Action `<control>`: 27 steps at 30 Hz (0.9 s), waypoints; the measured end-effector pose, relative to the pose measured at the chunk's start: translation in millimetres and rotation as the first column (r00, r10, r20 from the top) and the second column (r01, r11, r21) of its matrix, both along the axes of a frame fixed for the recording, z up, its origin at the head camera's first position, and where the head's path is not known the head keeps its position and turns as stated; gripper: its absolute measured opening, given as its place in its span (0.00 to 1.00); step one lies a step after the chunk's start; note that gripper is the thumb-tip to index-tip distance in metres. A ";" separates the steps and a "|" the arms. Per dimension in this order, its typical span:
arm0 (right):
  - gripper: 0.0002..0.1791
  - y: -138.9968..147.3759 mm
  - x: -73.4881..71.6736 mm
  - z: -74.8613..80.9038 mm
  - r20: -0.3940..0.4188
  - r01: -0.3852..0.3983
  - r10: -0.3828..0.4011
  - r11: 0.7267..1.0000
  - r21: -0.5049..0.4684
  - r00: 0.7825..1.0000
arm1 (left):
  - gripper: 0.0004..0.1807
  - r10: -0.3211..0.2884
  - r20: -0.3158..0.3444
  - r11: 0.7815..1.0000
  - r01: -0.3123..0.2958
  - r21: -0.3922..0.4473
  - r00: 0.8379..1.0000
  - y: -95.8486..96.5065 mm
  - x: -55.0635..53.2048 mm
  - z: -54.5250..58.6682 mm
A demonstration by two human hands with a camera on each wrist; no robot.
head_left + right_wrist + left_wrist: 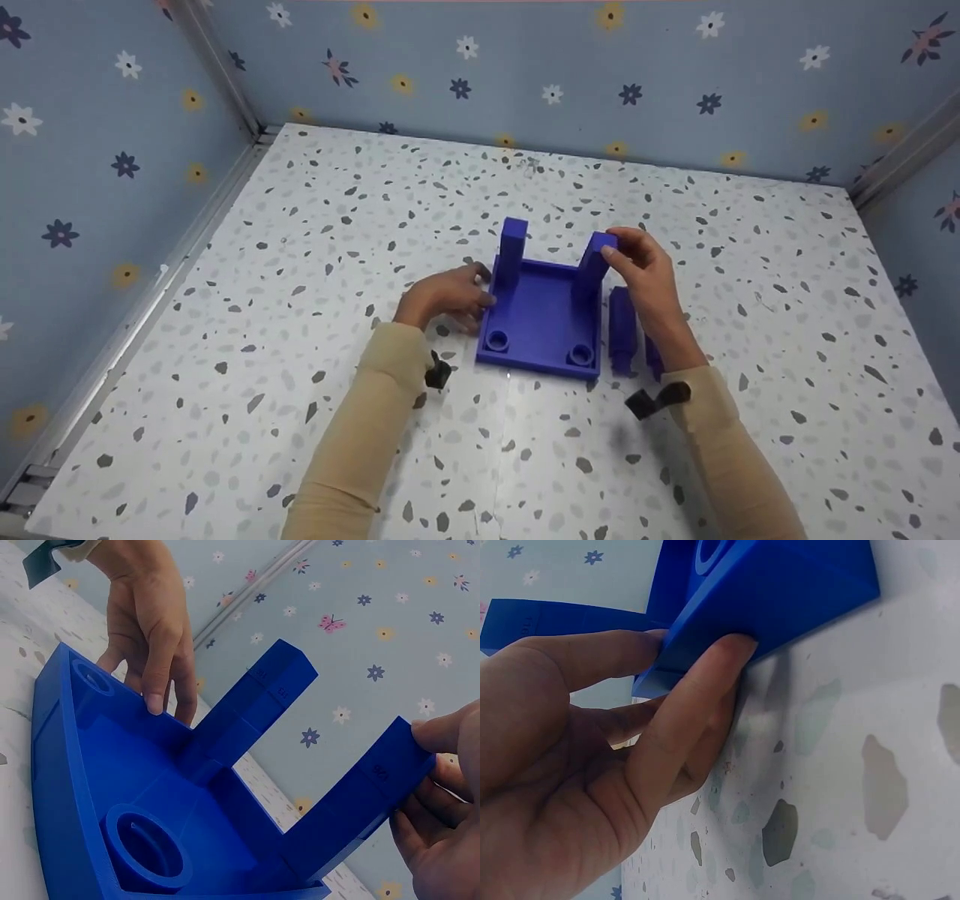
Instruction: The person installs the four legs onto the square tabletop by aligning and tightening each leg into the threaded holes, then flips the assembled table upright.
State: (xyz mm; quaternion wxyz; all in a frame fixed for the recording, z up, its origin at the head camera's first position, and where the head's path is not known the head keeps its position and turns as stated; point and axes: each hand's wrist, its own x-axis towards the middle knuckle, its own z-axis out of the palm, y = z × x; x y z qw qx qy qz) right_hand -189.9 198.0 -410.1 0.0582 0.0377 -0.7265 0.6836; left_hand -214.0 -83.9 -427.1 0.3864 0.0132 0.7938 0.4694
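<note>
A blue, shallow square tray-like base (544,315) lies on the table with round sockets (146,847) at its two near corners. Two square blue posts rise from its far corners: a left post (512,251) and a right post (596,262). My right hand (649,281) pinches the right post near its top between thumb and fingers. With thumb and fingertips, my left hand (450,296) grips the base's left side wall; in the left wrist view the thumb lies at the rim and a finger presses the outer wall.
Beside the base on the right lie a loose blue post (622,330) and another blue post (654,356), partly hidden by the right hand and wrist. The speckled white table (337,225) is bordered by flowered blue panels (525,75) at the back and sides.
</note>
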 end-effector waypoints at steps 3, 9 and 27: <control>0.20 -1.5 -0.8 -0.7 -0.010 0.016 -0.016 1.000 0.006 1.000 | 0.29 -0.006 -0.012 1.000 0.006 -0.005 1.000 -0.4 0.4 0.9; 0.19 -4.2 -1.6 -1.0 -0.037 0.046 -0.044 0.998 0.038 0.998 | 0.29 -0.016 -0.026 1.000 0.016 -0.014 1.000 -1.0 0.3 1.7; 0.22 -21.8 18.6 20.7 -0.074 0.133 -0.124 0.982 0.133 0.990 | 0.30 -0.027 -0.030 0.999 0.026 -0.021 0.999 0.0 0.4 0.2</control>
